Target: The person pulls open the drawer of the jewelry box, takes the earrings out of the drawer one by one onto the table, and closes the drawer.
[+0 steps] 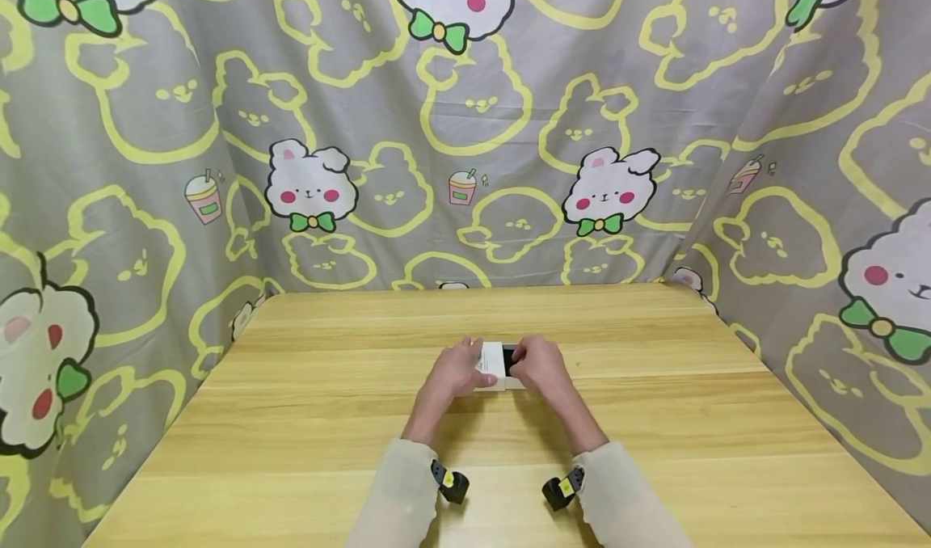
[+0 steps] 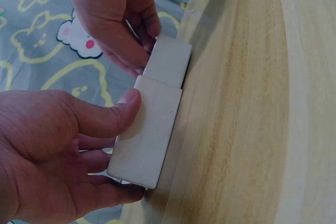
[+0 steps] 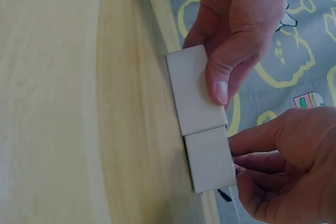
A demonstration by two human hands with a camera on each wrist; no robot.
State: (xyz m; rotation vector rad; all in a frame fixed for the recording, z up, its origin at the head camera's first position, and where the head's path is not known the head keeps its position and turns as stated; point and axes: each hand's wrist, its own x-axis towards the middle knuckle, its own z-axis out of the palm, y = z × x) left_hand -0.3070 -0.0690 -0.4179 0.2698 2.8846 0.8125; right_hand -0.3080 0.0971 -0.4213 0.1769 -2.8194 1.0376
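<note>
L hand (image 1: 458,370) is gripping the white outer sleeve (image 1: 493,356) of a small box, just below & right of ctr in the head frame; its thumb is pressing the near face (see mid-left of the L wrist frame), other fingers curling round the back & end. The inner tray (image 3: 211,158) is sticking partway out of the sleeve, toward the lower ctr of the R wrist frame. R hand (image 1: 540,364) is sitting over the tray's open top, fingers bent & touching its edge; can't tell if they're pinching the tray wall or the black insert (image 1: 508,362) showing inside, or just resting. Small print is showing on the sleeve's top in the head view.

Box is lying on the wood-grain table (image 1: 291,451), which is filling the lower half of the head frame. Black wrist cams (image 1: 454,486) are hanging by the pale cuffs (image 1: 396,491), bottom ctr. Grey curtain (image 1: 509,249) w/ yellow outlines & white bunnies is covering the upper half.
</note>
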